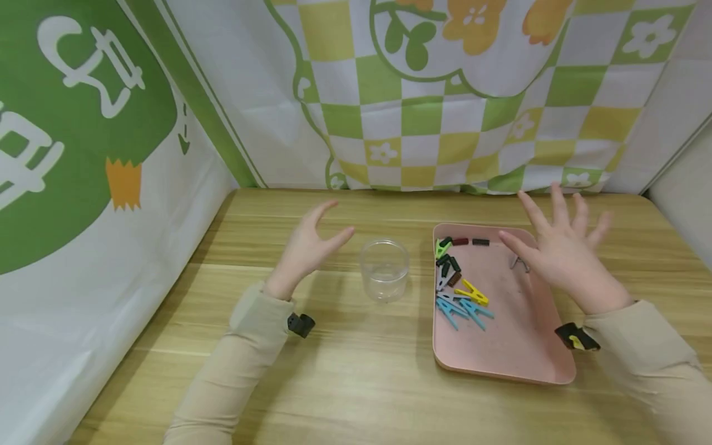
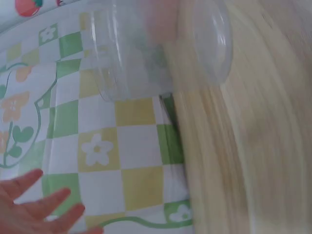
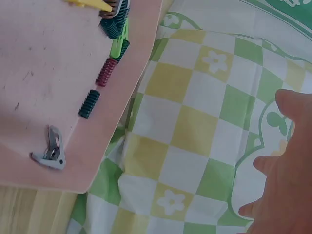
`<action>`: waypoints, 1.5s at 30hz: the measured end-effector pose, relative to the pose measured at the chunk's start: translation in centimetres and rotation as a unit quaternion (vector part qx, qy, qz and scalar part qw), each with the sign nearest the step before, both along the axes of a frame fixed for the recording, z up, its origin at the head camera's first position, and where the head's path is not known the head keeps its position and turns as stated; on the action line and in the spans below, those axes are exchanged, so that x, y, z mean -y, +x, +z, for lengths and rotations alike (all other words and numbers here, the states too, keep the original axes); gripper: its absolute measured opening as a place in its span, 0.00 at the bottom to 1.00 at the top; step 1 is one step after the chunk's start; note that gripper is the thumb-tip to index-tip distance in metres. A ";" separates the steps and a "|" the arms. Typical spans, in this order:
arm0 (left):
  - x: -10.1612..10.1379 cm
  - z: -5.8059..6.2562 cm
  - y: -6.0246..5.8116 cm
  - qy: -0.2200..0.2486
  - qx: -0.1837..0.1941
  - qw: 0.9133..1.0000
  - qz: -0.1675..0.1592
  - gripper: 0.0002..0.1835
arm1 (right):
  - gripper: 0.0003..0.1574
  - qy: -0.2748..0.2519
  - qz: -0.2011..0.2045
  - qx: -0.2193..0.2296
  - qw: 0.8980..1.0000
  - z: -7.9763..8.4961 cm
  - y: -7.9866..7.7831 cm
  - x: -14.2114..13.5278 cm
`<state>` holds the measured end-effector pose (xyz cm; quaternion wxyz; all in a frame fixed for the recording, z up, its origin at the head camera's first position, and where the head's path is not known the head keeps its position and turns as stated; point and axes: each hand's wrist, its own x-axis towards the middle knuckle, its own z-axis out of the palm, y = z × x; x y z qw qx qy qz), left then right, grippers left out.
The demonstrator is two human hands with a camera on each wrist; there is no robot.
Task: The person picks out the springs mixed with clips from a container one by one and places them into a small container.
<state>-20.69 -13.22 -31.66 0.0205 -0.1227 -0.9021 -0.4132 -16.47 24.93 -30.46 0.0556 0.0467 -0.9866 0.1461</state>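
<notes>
Looks like a between-grips moment: left hand (image 1: 303, 253) spread, empty, just beside the clear round plastic tub (image 1: 385, 272); right hand (image 1: 564, 253) splayed above the pink rectangular plastic tray (image 1: 514, 330) of colourful plastic clips (image 1: 478, 298). Any grab calls for closing a hand first.

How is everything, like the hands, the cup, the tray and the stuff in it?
Clear cup: standing on the wooden table, nothing seen inside
Pink tray: lying flat, partly filled
Left hand: open, beside the cup, holding nothing
Right hand: open, fingers spread, by the tray, holding nothing
Blue clips: lying side by side
Yellow clip: lying down
Lone gray clip: lying near a tray corner
Red ribbed piece: lying down
</notes>
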 end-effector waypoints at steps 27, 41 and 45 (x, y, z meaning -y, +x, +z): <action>-1.9 -3.9 -1.7 0.076 0.162 0.961 -0.209 0.53 | 0.35 -0.220 0.074 0.066 0.970 -1.1 -2.0 1.5; -2.9 -4.4 -1.9 0.046 0.159 0.962 -0.219 0.51 | 0.32 -0.193 0.163 0.116 0.961 -3.5 -4.9 1.1; -3.1 -4.5 -2.0 0.047 0.159 0.961 -0.222 0.50 | 0.31 -0.170 0.182 0.114 0.962 -4.4 -5.4 1.3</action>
